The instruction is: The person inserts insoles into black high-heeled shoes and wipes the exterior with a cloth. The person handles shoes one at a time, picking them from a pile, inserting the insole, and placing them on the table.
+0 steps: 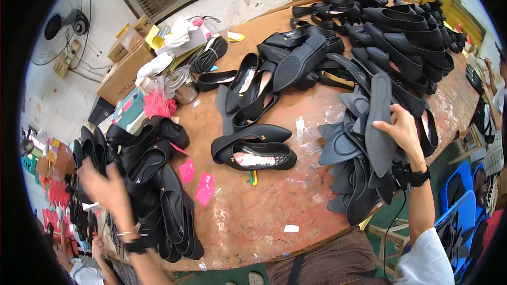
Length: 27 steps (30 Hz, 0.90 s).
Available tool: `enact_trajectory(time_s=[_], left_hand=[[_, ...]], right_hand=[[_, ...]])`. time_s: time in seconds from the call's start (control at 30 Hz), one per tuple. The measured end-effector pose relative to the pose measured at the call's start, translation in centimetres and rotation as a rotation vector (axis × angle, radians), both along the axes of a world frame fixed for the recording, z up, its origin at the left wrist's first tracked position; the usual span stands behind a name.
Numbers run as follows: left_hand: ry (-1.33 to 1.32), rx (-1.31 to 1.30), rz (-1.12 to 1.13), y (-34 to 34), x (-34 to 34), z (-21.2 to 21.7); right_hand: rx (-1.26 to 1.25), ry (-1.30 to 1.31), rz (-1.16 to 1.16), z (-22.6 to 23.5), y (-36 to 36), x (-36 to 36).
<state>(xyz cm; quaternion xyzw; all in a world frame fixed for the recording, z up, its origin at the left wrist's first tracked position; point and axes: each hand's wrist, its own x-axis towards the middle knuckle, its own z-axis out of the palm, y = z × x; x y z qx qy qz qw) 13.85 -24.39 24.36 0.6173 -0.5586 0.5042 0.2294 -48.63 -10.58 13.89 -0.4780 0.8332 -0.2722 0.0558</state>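
Note:
My right hand [404,133] pinches the edge of a dark grey insole [379,126] between thumb and fingers. The insole lies on top of a fanned pile of more grey insoles [338,145] at the table's right. My left hand [104,187], blurred by motion, is over black flat shoes [145,166] grouped on the left, its fingers apart and nothing visible in them. Between my hands, a pair of black pointed flats [253,148] lies on the table, one overlapping the other. The nearer one has a pale printed lining.
Black shoes [401,31] are heaped at the far right, with more flats [248,87] at the table's middle back. Pink tags [205,189] lie on the worn brown table [253,216]. Boxes [124,74] and a glass jar [181,84] stand far left. Blue chairs [458,206] are at right.

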Motion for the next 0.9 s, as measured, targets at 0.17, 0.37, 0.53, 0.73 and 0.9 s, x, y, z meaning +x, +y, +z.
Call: enact_trajectory(time_s=[0.17,0.37,0.53,0.73,0.9], left_hand=[[0.807,1.020,-0.945,4.8,-23.1,-13.7],[1.059,0.877,-0.731,7.8,-30.4,-17.8],[0.961,0.789,-1.084,13.8,-21.4,-8.4],[0.529,1.161,-1.173,22.7,-11.8,-11.6],[0.728,1.168,-0.792,25.6,-8.7,-19.0]], right_hand=[[-0.504,-1.001,0.018,2.4,2.9,4.0],[-0.522,-1.276,0.387,2.5,6.3,9.8],[-0.507,-1.404,0.373,1.2,7.0,11.3],[-0.194,-0.534,0.912,0.7,5.8,17.0],[-0.122,-0.046,1.266,-3.3,6.7,23.1]])
